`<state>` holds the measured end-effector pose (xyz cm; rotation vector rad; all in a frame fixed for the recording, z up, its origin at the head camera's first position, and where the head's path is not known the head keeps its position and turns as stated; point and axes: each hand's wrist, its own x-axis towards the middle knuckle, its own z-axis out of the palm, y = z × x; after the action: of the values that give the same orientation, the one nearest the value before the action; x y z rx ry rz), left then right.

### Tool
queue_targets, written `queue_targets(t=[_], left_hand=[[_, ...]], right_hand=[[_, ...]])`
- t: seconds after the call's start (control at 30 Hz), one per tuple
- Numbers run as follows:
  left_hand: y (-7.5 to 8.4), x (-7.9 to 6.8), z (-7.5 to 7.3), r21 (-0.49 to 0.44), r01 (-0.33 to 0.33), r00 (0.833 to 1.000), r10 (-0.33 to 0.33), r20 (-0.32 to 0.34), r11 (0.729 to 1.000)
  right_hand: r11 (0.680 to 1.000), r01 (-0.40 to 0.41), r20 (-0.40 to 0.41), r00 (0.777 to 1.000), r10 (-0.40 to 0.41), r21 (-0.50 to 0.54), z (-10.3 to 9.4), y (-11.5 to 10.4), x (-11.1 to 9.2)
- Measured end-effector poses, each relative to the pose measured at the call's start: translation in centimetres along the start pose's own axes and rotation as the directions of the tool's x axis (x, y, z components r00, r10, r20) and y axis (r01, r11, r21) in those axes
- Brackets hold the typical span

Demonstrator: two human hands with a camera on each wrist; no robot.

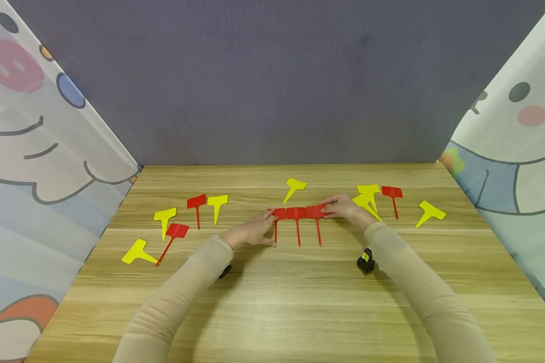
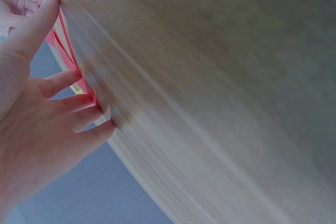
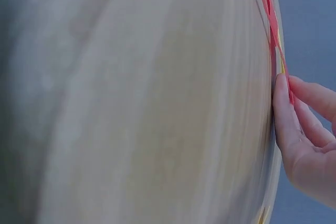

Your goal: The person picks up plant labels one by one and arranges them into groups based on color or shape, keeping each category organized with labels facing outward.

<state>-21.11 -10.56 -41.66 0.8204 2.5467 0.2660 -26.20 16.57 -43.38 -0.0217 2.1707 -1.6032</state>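
Note:
Three red T-shaped plant labels lie side by side, stems toward the person. My left hand (image 1: 256, 229) is spread over the left red label (image 1: 279, 214); its fingertips touch the head and its thumb (image 2: 46, 11) lies at the stem's lower end. Between the hands lies the middle red label (image 1: 296, 213). At the row's other end, my right hand (image 1: 343, 208) pinches the right edge of the right red label (image 1: 316, 211) between thumb and fingers. In the right wrist view, that label (image 3: 282, 59) appears nearly edge-on at the fingertips.
Yellow labels (image 1: 165, 216) and red labels (image 1: 177, 231) lie scattered at the left. A yellow label (image 1: 295, 186) sits behind the row. More yellow labels (image 1: 368, 190) and a red label (image 1: 392, 192) lie at the right. A grey wall (image 1: 272, 101) borders the wooden table (image 1: 290, 312).

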Motion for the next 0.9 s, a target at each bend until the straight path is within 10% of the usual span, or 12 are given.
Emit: queue_targets(t=[0.57,0.9], left_hand=[[-0.1,0.1,0.0,0.006,-0.005,1.0,0.005,0.0,1.0],[-0.2,0.0,0.0,-0.007,0.003,1.0,-0.003,0.004,1.0]], right_hand=[[0.966,0.062,-0.091,0.992,-0.087,-0.251,1.2,-0.9,-0.4],[0.87,0.073,-0.106,0.984,-0.142,-0.488,1.4,-1.0,-0.2]])
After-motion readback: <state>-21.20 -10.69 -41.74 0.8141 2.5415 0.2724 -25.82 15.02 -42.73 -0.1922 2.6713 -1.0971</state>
